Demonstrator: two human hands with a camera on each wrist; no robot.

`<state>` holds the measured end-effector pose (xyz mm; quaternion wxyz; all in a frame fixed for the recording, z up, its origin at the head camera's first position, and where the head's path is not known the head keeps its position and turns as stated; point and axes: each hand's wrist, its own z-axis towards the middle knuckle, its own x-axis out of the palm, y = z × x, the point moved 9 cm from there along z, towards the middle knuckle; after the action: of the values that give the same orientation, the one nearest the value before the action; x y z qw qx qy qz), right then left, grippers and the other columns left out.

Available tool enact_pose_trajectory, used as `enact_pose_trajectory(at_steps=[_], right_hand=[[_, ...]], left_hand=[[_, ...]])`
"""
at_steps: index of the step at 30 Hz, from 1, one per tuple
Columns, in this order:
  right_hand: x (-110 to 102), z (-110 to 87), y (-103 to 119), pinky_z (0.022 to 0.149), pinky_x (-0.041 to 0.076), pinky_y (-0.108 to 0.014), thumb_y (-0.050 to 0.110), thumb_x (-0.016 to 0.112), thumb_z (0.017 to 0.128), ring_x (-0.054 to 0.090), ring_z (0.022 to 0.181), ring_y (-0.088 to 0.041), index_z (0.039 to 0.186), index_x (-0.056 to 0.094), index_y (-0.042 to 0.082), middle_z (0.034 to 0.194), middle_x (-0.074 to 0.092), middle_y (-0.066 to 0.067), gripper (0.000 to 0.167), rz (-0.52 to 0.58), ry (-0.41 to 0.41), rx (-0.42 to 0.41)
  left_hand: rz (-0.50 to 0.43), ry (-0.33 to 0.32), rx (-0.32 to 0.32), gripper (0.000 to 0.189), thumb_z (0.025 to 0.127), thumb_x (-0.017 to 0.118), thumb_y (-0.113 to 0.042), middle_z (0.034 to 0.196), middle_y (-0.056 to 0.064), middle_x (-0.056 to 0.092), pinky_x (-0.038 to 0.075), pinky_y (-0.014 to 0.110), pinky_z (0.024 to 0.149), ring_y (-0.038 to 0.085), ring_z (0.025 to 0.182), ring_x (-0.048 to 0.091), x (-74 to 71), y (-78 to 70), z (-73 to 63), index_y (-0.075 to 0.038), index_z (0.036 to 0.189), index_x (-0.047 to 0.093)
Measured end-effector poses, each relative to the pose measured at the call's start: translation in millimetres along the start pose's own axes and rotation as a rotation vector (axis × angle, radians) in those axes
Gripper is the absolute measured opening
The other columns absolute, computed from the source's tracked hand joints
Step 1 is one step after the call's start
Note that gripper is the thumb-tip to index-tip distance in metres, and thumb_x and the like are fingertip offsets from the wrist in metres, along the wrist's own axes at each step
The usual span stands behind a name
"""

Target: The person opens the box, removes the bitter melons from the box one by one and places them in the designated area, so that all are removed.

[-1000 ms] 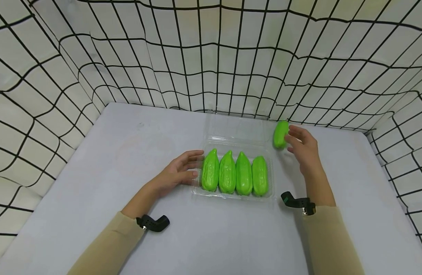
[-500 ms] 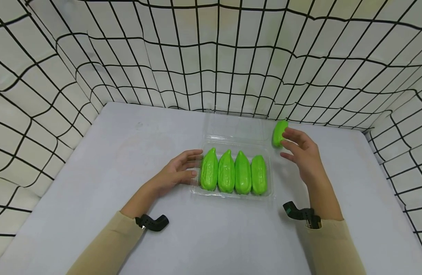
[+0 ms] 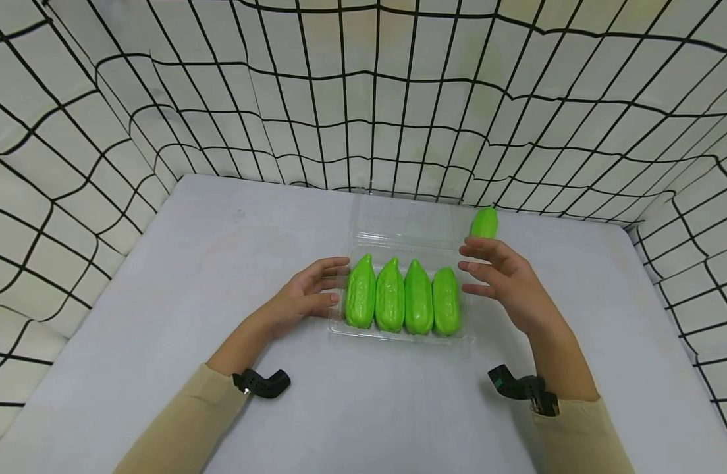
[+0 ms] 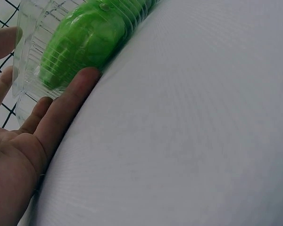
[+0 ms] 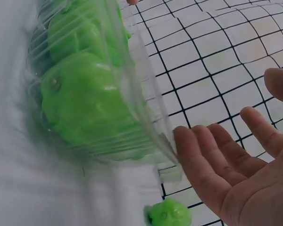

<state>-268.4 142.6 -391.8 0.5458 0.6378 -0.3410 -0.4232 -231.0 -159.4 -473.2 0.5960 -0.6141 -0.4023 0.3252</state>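
A clear plastic clamshell box stands on the table with its lid folded back. Several bright green, gourd-like vegetables lie side by side in it. My left hand rests at the box's left side, relaxed fingers against its wall; the left wrist view shows these fingers beside one vegetable. At the right side, my right hand holds nothing, its fingers spread loosely. Its fingertips are close to the box's rim in the right wrist view; contact is hard to tell. One loose green vegetable lies behind this hand, partly hidden.
A white table carries everything. Black grid netting over white sheeting rises at the back and both sides, close behind the lid and the loose vegetable.
My right hand has come away from beside the loose vegetable, moving left and nearer to me, to the box's right edge. The vegetable stays at the back. My left hand has not moved.
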Motion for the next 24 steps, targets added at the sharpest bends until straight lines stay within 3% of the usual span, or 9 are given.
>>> enact_pose_trajectory(at_steps=[4, 11, 20, 24], right_hand=[[10.6, -4.2, 6.8, 0.093, 0.056, -0.044, 0.023, 0.056, 0.103, 0.047, 0.135, -0.038, 0.149, 0.042, 0.014, 0.147, 0.043, -0.014, 0.049, -0.024, 0.069, 0.005], [24.5, -10.0, 14.5, 0.102, 0.048, -0.058, 0.021, 0.055, 0.103, 0.039, 0.141, -0.038, 0.150, 0.038, 0.017, 0.151, 0.040, -0.011, 0.050, -0.045, 0.153, 0.016], [48.8, -11.3, 16.8, 0.111, 0.031, -0.066, 0.023, 0.058, 0.101, 0.028, 0.146, -0.041, 0.151, 0.037, 0.023, 0.155, 0.037, -0.008, 0.054, -0.123, 0.179, 0.003], [51.2, -11.4, 11.8, 0.109, 0.031, -0.070, 0.029, 0.059, 0.101, 0.023, 0.148, -0.042, 0.152, 0.035, 0.029, 0.160, 0.031, 0.000, 0.057, -0.209, 0.146, 0.029]], left_hand=[[0.000, -0.003, 0.001, 0.065, 0.097, 0.062, -0.011, 0.155, 0.009, 0.035, 0.056, 0.046, 0.093, 0.033, 0.140, 0.039, 0.1, -0.7, 0.1, -0.014, 0.155, 0.032], [-0.006, -0.002, -0.002, 0.066, 0.097, 0.062, -0.010, 0.156, 0.009, 0.034, 0.056, 0.046, 0.092, 0.033, 0.140, 0.039, 0.4, -0.9, 0.5, -0.014, 0.155, 0.032], [-0.012, 0.001, 0.003, 0.065, 0.097, 0.062, -0.010, 0.156, 0.010, 0.034, 0.056, 0.046, 0.092, 0.034, 0.140, 0.039, 0.9, -1.8, 0.0, -0.013, 0.155, 0.031], [-0.017, 0.001, 0.005, 0.065, 0.097, 0.061, -0.010, 0.155, 0.010, 0.033, 0.057, 0.046, 0.091, 0.034, 0.140, 0.039, 0.5, -1.5, 0.1, -0.013, 0.155, 0.032]])
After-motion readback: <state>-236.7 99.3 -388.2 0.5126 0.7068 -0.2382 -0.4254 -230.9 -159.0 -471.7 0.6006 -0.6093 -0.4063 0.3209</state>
